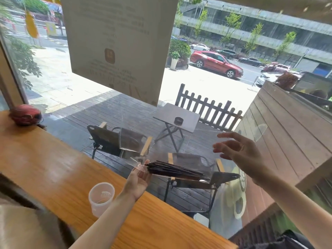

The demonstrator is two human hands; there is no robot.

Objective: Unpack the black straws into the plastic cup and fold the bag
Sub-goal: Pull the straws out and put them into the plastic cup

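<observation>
While the left hand pinches the clear bag of black straws above the bench, the right hand hovers spread beyond the straws' far end; the plastic cup stands just left of the left wrist.

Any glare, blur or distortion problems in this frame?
Head view: wide-angle bending tilts the wooden counter; bright daylight washes out the pavement outside; the right hand is slightly motion-blurred; the clear bag of black straws is hard to see against the window.
</observation>
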